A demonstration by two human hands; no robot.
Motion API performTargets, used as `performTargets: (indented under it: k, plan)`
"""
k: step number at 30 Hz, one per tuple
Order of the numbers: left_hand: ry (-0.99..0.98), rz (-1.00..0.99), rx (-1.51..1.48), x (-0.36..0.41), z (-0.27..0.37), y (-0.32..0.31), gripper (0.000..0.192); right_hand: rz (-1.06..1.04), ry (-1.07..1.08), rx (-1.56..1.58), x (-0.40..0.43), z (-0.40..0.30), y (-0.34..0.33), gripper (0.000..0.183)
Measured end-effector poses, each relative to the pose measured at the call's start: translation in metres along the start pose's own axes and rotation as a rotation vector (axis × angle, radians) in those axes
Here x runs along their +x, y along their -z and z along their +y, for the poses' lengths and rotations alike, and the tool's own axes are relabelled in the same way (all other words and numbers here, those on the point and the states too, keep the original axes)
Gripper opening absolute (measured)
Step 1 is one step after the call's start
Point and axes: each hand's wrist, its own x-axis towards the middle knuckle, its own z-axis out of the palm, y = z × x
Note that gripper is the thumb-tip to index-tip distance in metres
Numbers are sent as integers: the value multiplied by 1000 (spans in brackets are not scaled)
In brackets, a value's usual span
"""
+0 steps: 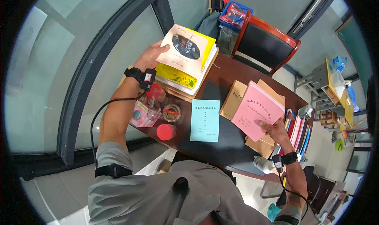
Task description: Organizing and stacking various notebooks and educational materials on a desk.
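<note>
My left hand [151, 55] grips a pale booklet [185, 65] with a dark oval picture, thumb on its left edge. The booklet is tilted above a pile with a yellow printed cover [177, 76] and white sheets on top. My right hand [274, 130] holds a pink booklet [256, 109] by its lower right part, thumb on the cover. Beneath it are a brown kraft notebook [232, 100] and other brown covers, partly hidden. Between my hands a light blue booklet [205, 121] with writing lies flat on the dark desk mat [180, 142].
A red-lidded jar [165, 132], a round glass jar [171, 113] and a pink packet [146, 114] stand left. At right are a white bottle [264, 164], a row of books [296, 133] and a metallic cup [305, 111]. Beyond the desk stands a wooden-framed chair [265, 41].
</note>
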Motion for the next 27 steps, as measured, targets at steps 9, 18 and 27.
performTargets:
  k: [9,18,27]
  plan:
    - [75,71,317,5,-24,52,38,-37,-59,-177,16,-11,-18,22]
    - [-69,294,779,1,-30,36,24,-243,-317,-29,62,26,-32,52]
    - [97,194,553,17,-34,60,32,-117,-607,-206,88,113,-18,32]
